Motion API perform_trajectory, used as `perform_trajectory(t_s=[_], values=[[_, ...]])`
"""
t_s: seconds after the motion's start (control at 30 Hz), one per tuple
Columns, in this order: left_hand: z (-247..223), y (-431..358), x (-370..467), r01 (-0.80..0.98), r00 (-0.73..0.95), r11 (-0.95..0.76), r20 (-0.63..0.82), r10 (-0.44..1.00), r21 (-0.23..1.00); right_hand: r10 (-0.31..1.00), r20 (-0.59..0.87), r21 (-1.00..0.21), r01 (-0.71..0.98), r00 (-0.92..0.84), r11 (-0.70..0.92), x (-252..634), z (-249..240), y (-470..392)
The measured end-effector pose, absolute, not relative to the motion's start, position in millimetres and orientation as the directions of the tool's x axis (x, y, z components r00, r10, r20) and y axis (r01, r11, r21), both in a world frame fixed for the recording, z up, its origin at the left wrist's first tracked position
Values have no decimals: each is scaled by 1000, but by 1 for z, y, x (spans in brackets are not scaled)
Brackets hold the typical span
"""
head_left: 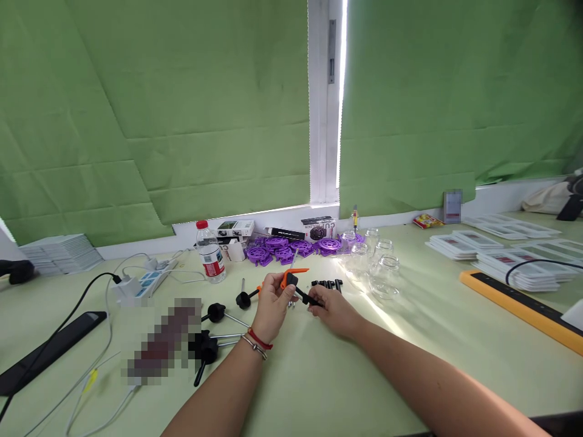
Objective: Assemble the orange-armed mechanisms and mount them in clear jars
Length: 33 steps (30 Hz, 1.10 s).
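Note:
My left hand, with a red band and a bracelet at the wrist, is closed around an orange and black part near the middle of the table. My right hand pinches the black rod that slants down to the right from this part. Behind my right hand lie several short black pieces. Left of my left hand are black knobs with metal rods, and another black knob sits farther back. Purple plastic parts are heaped behind both hands.
A water bottle stands back left, near a power strip and cables. Glass jars stand right of the purple heap. Farther right are stacked white frames and a long orange and black bar. Small boxes line the wall.

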<state>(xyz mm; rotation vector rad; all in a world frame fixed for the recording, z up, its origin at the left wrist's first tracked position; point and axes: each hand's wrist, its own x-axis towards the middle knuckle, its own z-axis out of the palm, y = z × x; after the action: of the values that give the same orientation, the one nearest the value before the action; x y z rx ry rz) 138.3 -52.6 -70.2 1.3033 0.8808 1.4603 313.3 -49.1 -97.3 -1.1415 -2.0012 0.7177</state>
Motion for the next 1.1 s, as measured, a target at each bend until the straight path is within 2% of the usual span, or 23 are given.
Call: perform_trajectory(t_s=[0.17, 0.33, 0.77, 0.83, 1.0, 1.1], values=[[-73, -53, 140, -203, 47, -291, 306, 951, 935, 891, 296, -703, 552, -345, 448, 313, -98, -49], [-75, -51, 141, -143, 28, -337, 344, 938, 931, 884, 306, -664, 586, -353, 464, 310, -96, -52], [-86, -45, 144, -117, -57, -302, 297, 953, 946, 901, 287, -628, 646, -326, 434, 304, -97, -58], [-87, -45, 144, -123, -63, -300, 294, 954, 946, 899, 286, -564, 700, -333, 438, 303, -97, -59], [-83, -49, 148, -177, -101, -264, 249, 963, 948, 865, 347, -266, 847, -361, 460, 303, -99, -56], [-82, -50, 150, -192, -151, -241, 214, 965, 951, 844, 370, -183, 860, -388, 475, 302, -98, -58]])
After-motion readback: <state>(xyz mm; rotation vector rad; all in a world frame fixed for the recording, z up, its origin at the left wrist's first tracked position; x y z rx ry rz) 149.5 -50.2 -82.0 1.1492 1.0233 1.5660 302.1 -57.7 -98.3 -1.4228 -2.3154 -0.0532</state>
